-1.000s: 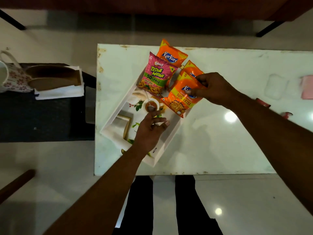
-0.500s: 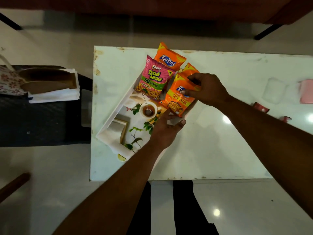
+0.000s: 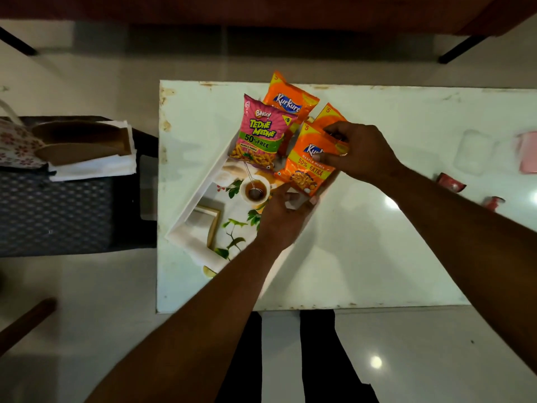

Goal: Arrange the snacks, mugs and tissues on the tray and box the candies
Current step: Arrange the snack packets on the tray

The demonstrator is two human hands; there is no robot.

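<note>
A white tray (image 3: 200, 193) with a printed picture of a cup and leaves lies slanted on the left part of the white table (image 3: 363, 257). On its far end lean a pink Bingo packet (image 3: 261, 132) and an orange Kurkure packet (image 3: 290, 97). My right hand (image 3: 363, 152) is shut on a front orange Kurkure packet (image 3: 308, 170) over the tray's right side, with another orange packet (image 3: 328, 114) behind it. My left hand (image 3: 282, 219) grips the tray's right rim just below that packet.
Red candies (image 3: 450, 183) (image 3: 494, 202), a clear plastic box (image 3: 473, 152) and a pink thing (image 3: 527, 152) lie at the table's right. A dark side stand at left carries folded white tissues (image 3: 93, 167), brown items (image 3: 81, 141) and a floral mug (image 3: 14, 144).
My left hand has slid from the tray's middle to its right rim. My right hand has stayed on the orange packet, shifting it slightly toward the tray.
</note>
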